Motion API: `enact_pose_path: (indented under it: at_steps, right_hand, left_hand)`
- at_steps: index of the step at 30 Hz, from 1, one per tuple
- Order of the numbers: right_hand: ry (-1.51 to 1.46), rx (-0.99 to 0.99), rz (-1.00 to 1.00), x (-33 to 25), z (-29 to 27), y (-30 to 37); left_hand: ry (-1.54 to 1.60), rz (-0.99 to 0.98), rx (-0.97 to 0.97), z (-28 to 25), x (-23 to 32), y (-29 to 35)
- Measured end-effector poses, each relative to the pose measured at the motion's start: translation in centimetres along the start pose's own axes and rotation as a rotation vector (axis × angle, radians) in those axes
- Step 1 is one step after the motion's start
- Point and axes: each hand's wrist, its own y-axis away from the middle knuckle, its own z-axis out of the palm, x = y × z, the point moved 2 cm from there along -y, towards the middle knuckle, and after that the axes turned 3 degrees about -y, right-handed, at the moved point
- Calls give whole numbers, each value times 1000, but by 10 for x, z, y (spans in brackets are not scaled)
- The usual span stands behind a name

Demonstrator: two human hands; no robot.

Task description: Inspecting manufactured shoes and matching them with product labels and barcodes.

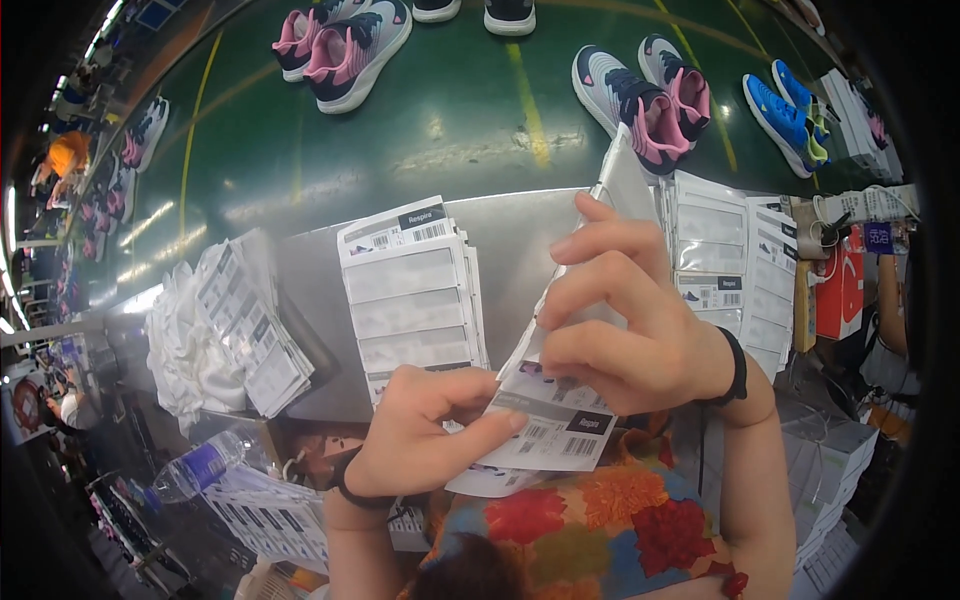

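Note:
Between my two hands is a stack of printed label sheets (555, 432), white with grey bands, barcodes and small shoe pictures. It stands tilted, its thin edge facing left. My left hand (425, 428) pinches the lower left edge between thumb and fingers. Around the upper part curl the fingers of my right hand (635, 325), closed against the sheets. Just beyond my left hand, another pile of label sheets (412, 290) lies on the metal ledge (520, 225). More label sheets (712, 235) lie beyond my right hand.
Crumpled white paper (195, 345) and a label stack (255, 335) lie at the left. A plastic bottle (205, 468) rests below them. Pink and navy shoes (360, 55) and blue shoes (785, 120) sit on the green conveyor belt (430, 130). An orange-red box (840, 295) stands right.

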Motion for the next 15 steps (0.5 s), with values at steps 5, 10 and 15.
enact_pose_path:
  at_steps: [5, 10, 15]
  right_hand:
    - [72, -16, -31, -2, 2, 4]
    - [96, -43, -20, 0, 2, 11]
    - [-141, -63, 27, 3, -7, 8]
  left_hand:
    - [-5, 18, 118, 11, 10, 1]
    - [-66, 3, 111, 8, 8, -1]
    - [-63, -31, 133, 5, 6, 2]
